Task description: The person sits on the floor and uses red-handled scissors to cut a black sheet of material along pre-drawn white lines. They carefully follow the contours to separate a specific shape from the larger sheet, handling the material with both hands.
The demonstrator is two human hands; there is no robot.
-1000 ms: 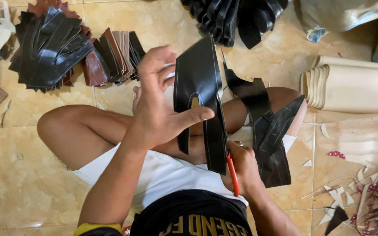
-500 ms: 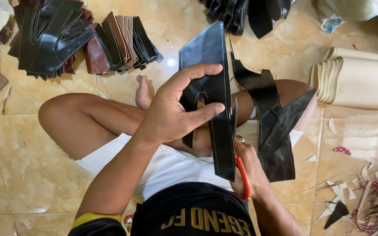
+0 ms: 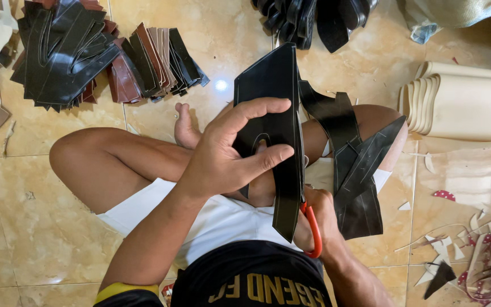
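Note:
My left hand (image 3: 231, 150) grips a black leather cut piece (image 3: 274, 85) held upright over my crossed legs, thumb and fingers pinching it around a slot in its middle. Behind its right edge my right hand (image 3: 319, 219) holds red-handled scissors (image 3: 312, 230), whose blades are hidden by the piece. More black leather pieces (image 3: 359, 165) lie draped over my right knee.
A stack of black and brown cut pieces (image 3: 86, 54) lies on the tiled floor at upper left. Another black pile (image 3: 313, 17) sits at the top. Cream sheet rolls (image 3: 467, 102) lie at right, with offcut scraps (image 3: 484, 250) at lower right.
My left hand has turned the black piece slightly and shifted it right. The view has also drifted a little.

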